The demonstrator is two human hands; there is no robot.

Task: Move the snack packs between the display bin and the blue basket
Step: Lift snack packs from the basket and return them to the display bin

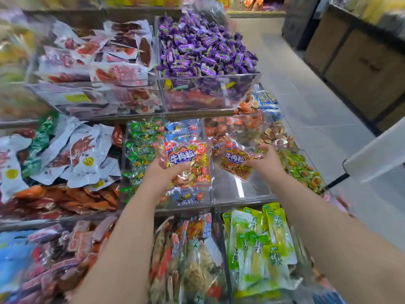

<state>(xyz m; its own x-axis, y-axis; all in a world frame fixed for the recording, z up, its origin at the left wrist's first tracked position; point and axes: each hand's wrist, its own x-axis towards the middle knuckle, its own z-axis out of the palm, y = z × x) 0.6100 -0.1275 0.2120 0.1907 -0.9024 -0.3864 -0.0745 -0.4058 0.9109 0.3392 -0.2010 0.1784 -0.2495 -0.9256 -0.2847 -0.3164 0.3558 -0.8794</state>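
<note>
My left hand [163, 172] grips a clear snack pack with a red and blue label [188, 163], held upright over the middle tier. My right hand [266, 159] pinches a second, similar snack pack [235, 160], tilted, above a nearly bare clear display bin [241, 191]. Green and blue packs of the same snack [142, 148] fill the bin to the left of it. No blue basket shows in the head view.
Tiered clear bins hold other goods: purple candies [206, 49] at the top, red meat packs [98, 58] upper left, white-and-red packs [72, 154] at the left, green packs [260, 244] at the bottom. A tiled aisle [317, 110] runs along the right.
</note>
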